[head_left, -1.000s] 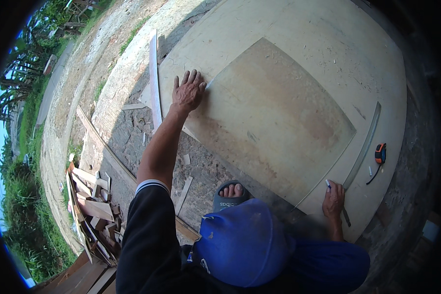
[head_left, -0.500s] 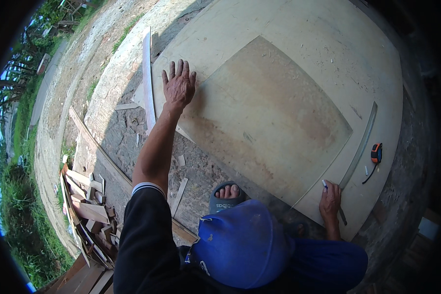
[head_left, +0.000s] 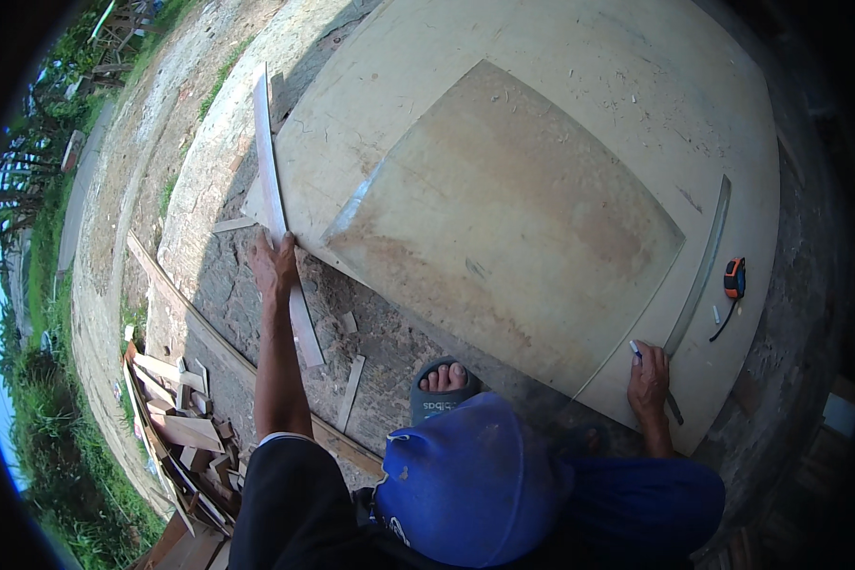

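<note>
My left hand grips a long flat, pale purplish wooden strip at the near-left edge of the big pale board. A clear, smudged rectangular sheet lies on that board, to the right of my left hand. My right hand holds a small white-and-blue pen-like piece near the sheet's near-right corner, resting by a narrow glassy strip. An orange-and-black tape measure lies farther right, with a small white stick and a thin black item beside it.
A pile of wood offcuts sits at lower left, by a long batten on the rough concrete. My sandalled foot is below the board, partly under a blue cap. A dirt path and greenery run along the left.
My left hand has left the sheet's upper-left edge, moved down-left, and taken hold of the long wooden strip, which now reaches lower. My right hand stays about where it was.
</note>
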`<state>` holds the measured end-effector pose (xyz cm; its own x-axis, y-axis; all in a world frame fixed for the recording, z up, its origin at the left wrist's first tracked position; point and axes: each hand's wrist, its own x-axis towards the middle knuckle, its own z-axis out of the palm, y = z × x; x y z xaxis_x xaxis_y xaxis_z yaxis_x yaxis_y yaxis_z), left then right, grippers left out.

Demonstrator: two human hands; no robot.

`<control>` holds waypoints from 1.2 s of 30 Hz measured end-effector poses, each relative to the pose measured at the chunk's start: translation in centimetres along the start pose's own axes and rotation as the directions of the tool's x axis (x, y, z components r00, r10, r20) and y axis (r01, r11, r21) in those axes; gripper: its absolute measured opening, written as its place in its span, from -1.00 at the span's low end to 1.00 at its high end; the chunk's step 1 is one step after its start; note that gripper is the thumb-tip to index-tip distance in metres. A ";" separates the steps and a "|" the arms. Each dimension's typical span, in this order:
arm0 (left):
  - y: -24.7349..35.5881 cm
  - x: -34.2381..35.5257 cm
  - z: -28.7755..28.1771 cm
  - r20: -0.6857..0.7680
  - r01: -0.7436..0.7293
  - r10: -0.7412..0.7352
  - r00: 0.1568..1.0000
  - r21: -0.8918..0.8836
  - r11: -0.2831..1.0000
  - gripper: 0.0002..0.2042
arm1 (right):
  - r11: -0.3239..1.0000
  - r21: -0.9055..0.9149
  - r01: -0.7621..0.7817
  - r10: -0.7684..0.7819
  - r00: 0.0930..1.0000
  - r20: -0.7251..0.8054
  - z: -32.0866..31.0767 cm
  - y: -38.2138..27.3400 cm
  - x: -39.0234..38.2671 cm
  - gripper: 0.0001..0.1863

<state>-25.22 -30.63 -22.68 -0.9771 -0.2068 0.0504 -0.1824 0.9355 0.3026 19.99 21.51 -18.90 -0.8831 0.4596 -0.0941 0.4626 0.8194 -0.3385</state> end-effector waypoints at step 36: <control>18.1 -27.5 1.0 0.754 0.811 0.399 0.522 -0.583 0.039 -0.76 | 0.947 -0.166 0.276 -0.292 0.952 -0.086 -0.6 -4.1 -4.9 -0.46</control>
<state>-1.74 -7.70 -19.59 -0.6658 0.4814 -0.5701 -0.7360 -0.2981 0.6078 22.48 16.14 -16.51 -0.9696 0.2277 0.0899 0.2076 0.9594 -0.1911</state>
